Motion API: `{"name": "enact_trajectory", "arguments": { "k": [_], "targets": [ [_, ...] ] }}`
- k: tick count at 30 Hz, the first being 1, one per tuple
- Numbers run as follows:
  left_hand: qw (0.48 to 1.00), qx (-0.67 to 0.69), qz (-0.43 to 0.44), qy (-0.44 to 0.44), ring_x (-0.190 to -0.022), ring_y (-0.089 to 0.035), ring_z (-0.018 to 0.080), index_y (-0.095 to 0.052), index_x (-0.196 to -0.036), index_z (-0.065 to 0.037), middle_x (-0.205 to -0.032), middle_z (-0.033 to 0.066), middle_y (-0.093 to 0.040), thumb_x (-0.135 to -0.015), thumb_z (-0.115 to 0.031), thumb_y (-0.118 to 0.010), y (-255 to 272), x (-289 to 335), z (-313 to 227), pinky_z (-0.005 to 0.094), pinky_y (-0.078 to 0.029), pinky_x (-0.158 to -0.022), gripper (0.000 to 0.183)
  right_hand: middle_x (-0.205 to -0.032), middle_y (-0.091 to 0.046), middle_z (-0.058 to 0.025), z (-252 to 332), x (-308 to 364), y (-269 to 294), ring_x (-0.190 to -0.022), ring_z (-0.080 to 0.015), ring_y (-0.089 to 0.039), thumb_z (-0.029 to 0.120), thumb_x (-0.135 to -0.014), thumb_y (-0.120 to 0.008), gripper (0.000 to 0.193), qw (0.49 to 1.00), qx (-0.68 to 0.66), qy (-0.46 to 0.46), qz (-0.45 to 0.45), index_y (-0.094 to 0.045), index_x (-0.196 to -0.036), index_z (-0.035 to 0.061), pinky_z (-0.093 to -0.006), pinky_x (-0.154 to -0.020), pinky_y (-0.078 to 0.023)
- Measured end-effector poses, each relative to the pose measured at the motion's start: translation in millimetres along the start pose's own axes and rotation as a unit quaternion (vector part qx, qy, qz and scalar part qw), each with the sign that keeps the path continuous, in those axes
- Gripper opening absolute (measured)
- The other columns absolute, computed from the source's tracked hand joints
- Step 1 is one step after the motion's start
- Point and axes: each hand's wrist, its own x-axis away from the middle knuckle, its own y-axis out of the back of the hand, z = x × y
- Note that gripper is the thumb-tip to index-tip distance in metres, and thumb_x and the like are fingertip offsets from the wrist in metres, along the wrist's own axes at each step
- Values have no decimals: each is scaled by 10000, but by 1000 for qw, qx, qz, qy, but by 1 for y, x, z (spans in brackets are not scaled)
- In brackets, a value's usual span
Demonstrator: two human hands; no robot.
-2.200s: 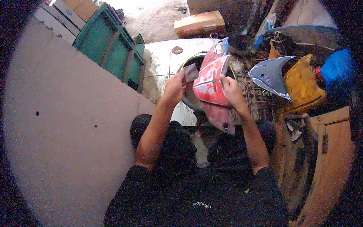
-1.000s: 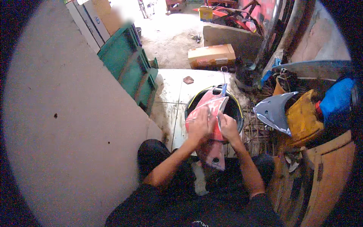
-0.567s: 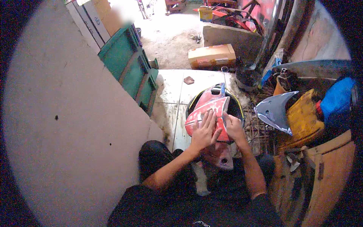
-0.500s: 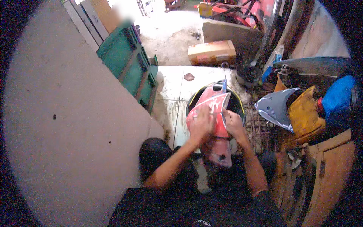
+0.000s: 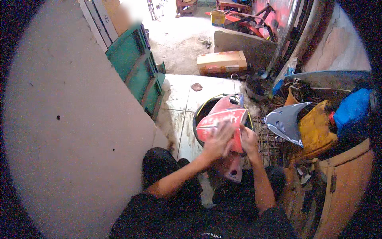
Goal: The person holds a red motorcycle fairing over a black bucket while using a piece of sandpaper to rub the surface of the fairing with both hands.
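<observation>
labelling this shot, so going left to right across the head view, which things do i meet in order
Green ribbed panel, small brown scrap, left hand, right hand, grey curved panel, grimy yellow item, blue item.

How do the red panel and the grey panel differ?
The red panel is patchy with whitish areas; the grey panel looks mostly even. The left hand lies on the red panel and the right hand grips its edge; neither hand touches the grey panel. Both are curved.

Head-worn fisheye, wide view from above, facing down and forward, fingers (image 5: 227,129) near
</observation>
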Motion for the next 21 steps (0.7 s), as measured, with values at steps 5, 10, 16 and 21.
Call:
{"name": "enact_trajectory", "arguments": {
  "k": [5, 10, 16, 21],
  "targets": [
    [972, -55, 128, 191, -1390, -333, 388, -439, -1380, 15, -1460, 241, -403, -931, -409, -536, 8, -23, 45, 563, -251, -1118, 625, -588, -505, -177, 7, 4, -7, -521, -276, -469, 563, -973, -465, 638, 996, 75, -38, 2, -516, -695, -8, -457, -553, -409],
    [1000, -2, 14, -12, -1411, -327, 336, -414, -1432, -61, -1499, 195, -373, -924, -437, -525, 6, 2, 0, 563, -255, -1104, 642, -614, -526, -187, -11, 10, 5, -547, -301, -501, 546, -982, -461, 625, 996, 60, -31, -52, -525, -703, -10, -461, -577, -420],
    [940, 72, 17, 332, -1278, -450, 384, -478, -1299, -15, -1349, 213, -501, -933, -375, -516, 3, -31, 49, 504, -334, -1063, 515, -593, -508, -189, 4, 5, -6, -525, -286, -445, 533, -976, -486, 605, 996, 87, -29, -13, -560, -733, -16, -474, -566, -398],
    [999, 5, 38, -5, -1442, -259, 324, -367, -1457, -39, -1535, 144, -339, -940, -454, -502, 8, 6, -10, 529, -169, -1153, 676, -606, -514, -210, 5, 5, 4, -532, -318, -487, 517, -980, -484, 602, 996, 65, -40, -41, -564, -731, -24, -466, -562, -410]
  ]
}}
